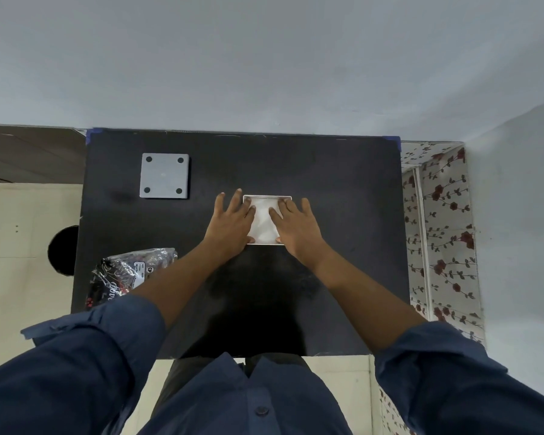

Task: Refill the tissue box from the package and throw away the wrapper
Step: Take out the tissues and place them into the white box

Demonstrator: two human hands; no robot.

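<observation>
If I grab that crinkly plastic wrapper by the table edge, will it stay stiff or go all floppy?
Probably floppy: the wrapper lies crumpled and creased, like thin film. It looks emptied, so likely very light and easy to blow or slide off the black table. Its shiny surface may feel slippery.

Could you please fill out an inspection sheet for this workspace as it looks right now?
Surface: black table, blue tape at its far corners.
Job's things: open white tissue box mid-table with tissues inside; grey lid lying far left, four dark feet up; crumpled wrapper at near-left edge.
Clutter: nothing seen.
Grippers: left hand and right hand flat, pressing on the tissues.
Cables: nothing seen.
Surroundings: black bin on floor left; floral cloth right; plain wall behind.
</observation>
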